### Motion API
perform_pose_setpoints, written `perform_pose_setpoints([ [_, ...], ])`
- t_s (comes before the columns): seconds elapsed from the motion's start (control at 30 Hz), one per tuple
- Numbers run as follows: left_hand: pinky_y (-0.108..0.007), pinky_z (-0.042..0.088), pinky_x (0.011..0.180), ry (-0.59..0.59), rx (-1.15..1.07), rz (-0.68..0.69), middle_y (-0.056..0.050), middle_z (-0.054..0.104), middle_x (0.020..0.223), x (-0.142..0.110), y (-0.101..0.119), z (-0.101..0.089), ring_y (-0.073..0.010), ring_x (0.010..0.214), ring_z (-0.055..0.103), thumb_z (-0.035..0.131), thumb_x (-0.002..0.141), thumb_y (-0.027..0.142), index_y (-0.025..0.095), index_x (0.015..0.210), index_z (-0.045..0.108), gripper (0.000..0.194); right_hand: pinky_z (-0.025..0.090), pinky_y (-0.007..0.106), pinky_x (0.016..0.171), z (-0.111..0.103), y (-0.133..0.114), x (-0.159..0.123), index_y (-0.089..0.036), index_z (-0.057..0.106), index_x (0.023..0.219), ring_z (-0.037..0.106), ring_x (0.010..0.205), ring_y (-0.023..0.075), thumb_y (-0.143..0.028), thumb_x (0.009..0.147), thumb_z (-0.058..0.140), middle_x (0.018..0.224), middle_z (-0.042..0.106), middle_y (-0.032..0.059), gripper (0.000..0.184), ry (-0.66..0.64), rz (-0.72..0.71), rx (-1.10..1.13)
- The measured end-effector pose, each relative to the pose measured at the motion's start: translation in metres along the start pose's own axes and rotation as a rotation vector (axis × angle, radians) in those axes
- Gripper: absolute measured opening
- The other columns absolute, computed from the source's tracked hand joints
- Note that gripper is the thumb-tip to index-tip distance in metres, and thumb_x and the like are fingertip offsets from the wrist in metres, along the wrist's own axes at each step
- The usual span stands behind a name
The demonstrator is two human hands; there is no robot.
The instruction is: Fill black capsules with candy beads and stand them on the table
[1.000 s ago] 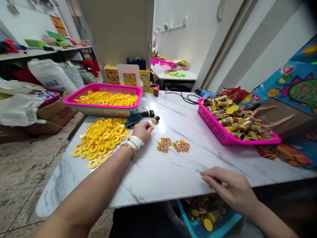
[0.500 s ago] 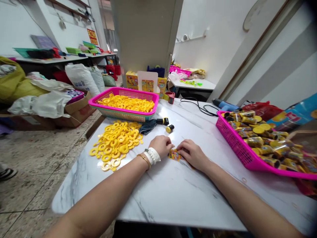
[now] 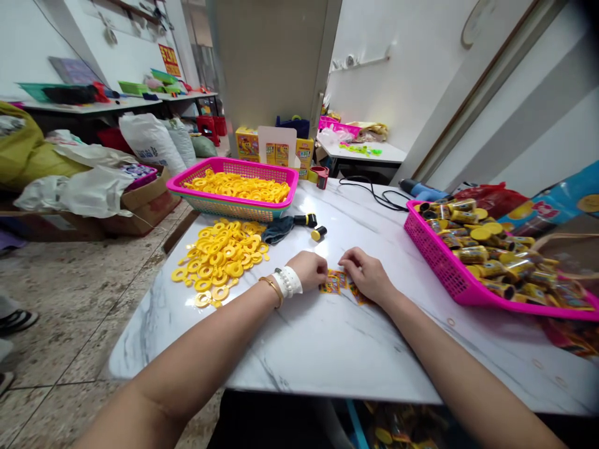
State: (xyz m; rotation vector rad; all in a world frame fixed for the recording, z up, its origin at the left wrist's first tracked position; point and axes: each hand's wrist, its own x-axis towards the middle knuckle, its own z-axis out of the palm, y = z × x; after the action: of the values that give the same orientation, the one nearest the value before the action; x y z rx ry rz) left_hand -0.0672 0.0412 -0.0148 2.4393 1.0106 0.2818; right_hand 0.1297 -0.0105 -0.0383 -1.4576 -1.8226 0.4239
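Small printed orange and yellow stickers (image 3: 333, 282) lie on the white marbled table (image 3: 299, 349) between my hands. My left hand (image 3: 306, 269), with bracelets at the wrist, is closed, its curled fingertips at the left edge of the stickers. My right hand (image 3: 369, 275) has thumb and forefinger pinched together just above the stickers' right side; whatever is in the pinch is too small to make out. More of the printed strip shows beneath that palm. Beyond my hands lies a small black cylinder (image 3: 319, 233) with a yellow end.
Yellow rings (image 3: 224, 255) are heaped on the left, before a pink basket (image 3: 174, 183) of yellow pieces. A dark cloth-like item (image 3: 277, 229) lies nearby. On the right stands a pink basket (image 3: 433, 265) full of labelled cylinders. A black cable (image 3: 374, 198) runs along the back.
My right hand has lifted slightly and drawn back from the stickers, so more of them shows. My left hand stays at their left edge. The view has shifted slightly.
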Motion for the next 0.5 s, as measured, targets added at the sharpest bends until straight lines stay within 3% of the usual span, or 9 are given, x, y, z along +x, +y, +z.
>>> perform_pose_setpoints([
  [0.1, -0.027, 0.041, 0.062, -0.005, 0.080, 0.006, -0.005, 0.071, 0.082, -0.0036, 0.0040, 0.0018, -0.0200, 0.076, 0.063, 0.063, 0.074, 0.021, 0.019, 0.080, 0.071, 0.010, 0.049, 0.030, 0.065, -0.0032, 0.0030, 0.0019, -0.022, 0.058, 0.093, 0.060, 0.066, 0.0155, -0.030, 0.090, 0.052, 0.079, 0.067, 0.0011, 0.011, 0.066, 0.090, 0.062],
  [0.23, -0.028, 0.041, 0.061, -0.016, 0.110, -0.005, -0.005, 0.070, 0.081, -0.0038, 0.0040, 0.0040, -0.0207, 0.075, 0.063, 0.064, 0.075, 0.028, 0.019, 0.085, 0.070, 0.014, 0.047, 0.035, 0.081, -0.0074, 0.0066, 0.0034, -0.023, 0.065, 0.088, 0.058, 0.089, 0.0203, -0.025, 0.083, 0.063, 0.093, 0.065, 0.0043, 0.007, -0.132, -0.126, -0.130],
  [0.33, -0.027, 0.042, 0.060, -0.010, 0.096, -0.032, -0.005, 0.070, 0.082, -0.0027, 0.0034, 0.0043, -0.0200, 0.073, 0.063, 0.067, 0.074, 0.029, 0.020, 0.094, 0.069, 0.022, 0.046, 0.035, 0.081, -0.0061, 0.0065, 0.0029, -0.022, 0.063, 0.077, 0.056, 0.089, 0.0204, -0.020, 0.085, 0.059, 0.089, 0.063, 0.0052, 0.009, -0.233, -0.201, -0.180],
  [0.5, -0.026, 0.042, 0.062, -0.051, 0.090, 0.011, -0.004, 0.070, 0.079, -0.0034, 0.0026, -0.0002, -0.0184, 0.071, 0.062, 0.063, 0.075, 0.020, 0.020, 0.083, 0.071, 0.011, 0.045, 0.036, 0.077, -0.0059, 0.0065, 0.0024, -0.021, 0.057, 0.076, 0.054, 0.083, 0.0213, -0.020, 0.087, 0.053, 0.083, 0.061, 0.0066, 0.012, -0.164, -0.225, -0.207],
])
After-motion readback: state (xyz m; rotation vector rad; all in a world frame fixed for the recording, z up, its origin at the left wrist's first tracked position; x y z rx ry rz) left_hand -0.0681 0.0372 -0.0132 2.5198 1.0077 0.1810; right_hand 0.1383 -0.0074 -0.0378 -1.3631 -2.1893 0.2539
